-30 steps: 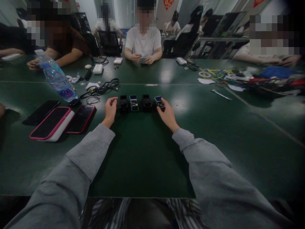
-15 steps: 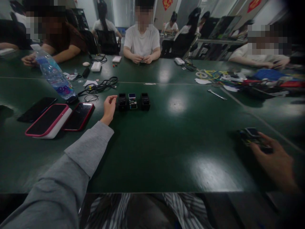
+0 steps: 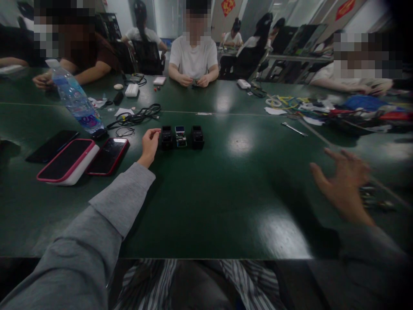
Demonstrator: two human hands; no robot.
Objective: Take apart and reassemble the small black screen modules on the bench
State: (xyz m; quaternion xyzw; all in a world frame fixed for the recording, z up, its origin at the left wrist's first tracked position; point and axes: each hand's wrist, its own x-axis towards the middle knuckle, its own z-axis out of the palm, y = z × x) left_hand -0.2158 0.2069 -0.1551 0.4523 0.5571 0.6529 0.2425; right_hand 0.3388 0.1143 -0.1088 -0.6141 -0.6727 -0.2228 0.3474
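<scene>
My left hand [image 3: 150, 146] rests on the green table [image 3: 226, 193] beside a black device [image 3: 167, 137], its fingers curled together; whether they hold anything is too small to tell. Right of that device stand a small circuit board with a screen [image 3: 180, 136] and a second black device [image 3: 197, 137]. Over the right side of the table, my right hand [image 3: 345, 181] has its fingers spread and holds nothing, slightly blurred. A circuit board assembly [image 3: 376, 199] lies partly hidden behind its wrist.
Phones [image 3: 108, 157], a pink-edged case [image 3: 67, 161], a leaning bottle [image 3: 77, 99] and black cables [image 3: 138, 116] lie left. A wrench [image 3: 294, 128] and a heap of wires and tools [image 3: 355, 112] are at the right. People sit across the table.
My right hand has let go of the circuit board assembly, opened, and moved up and left off it. My left hand has stayed by the black device.
</scene>
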